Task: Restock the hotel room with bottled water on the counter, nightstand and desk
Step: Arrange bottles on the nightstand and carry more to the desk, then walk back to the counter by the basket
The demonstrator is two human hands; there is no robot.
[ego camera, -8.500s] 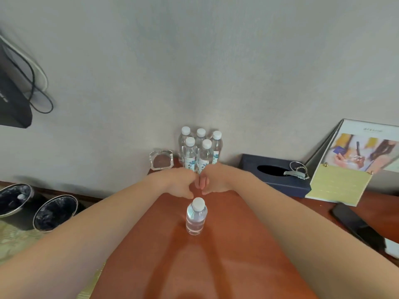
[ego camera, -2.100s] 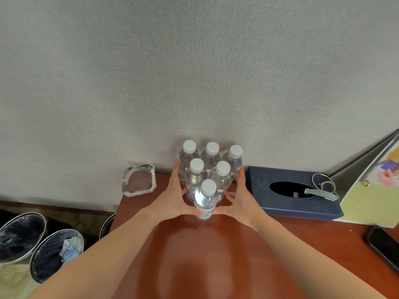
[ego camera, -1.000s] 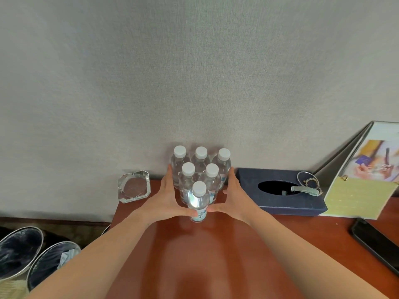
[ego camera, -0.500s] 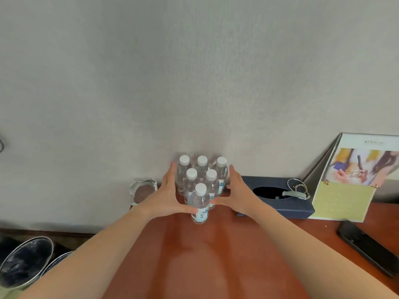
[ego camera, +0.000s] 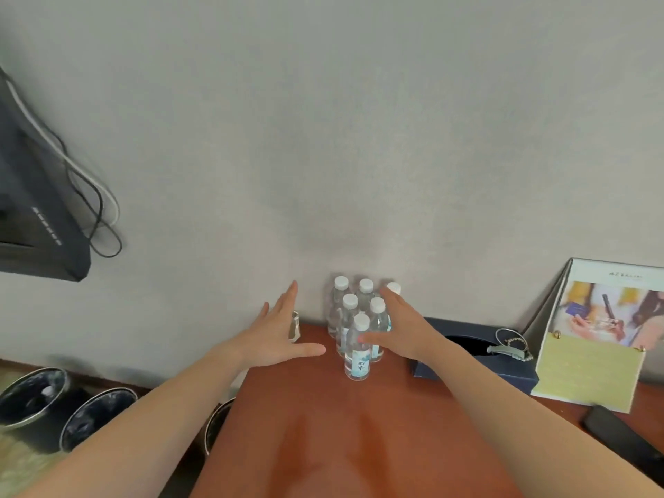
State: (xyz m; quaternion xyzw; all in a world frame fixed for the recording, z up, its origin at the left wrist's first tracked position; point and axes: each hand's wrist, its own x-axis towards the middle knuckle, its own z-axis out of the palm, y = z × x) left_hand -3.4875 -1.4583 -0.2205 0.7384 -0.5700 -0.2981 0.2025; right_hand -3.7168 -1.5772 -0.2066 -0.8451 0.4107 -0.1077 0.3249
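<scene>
Head: left hand (ego camera: pixel 276 336), right hand (ego camera: pixel 402 328) splayed, flanking bottles (ego camera: pixel 357 361).

So the left hand (ego camera: pixel 276 336) is hiding most of the glass ashtray (ego camera: pixel 294 327) at the desk (ego camera: pixel 323 443) back-left corner. The right hand (ego camera: pixel 402 328) is covering the back-right bottle (ego camera: pixel 394 288), and the front label (ego camera: pixel 360 363) is looking too blurry to read.

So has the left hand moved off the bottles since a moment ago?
Yes. The left hand has pulled away leftward from the water bottles, now in front of the glass ashtray.
</scene>
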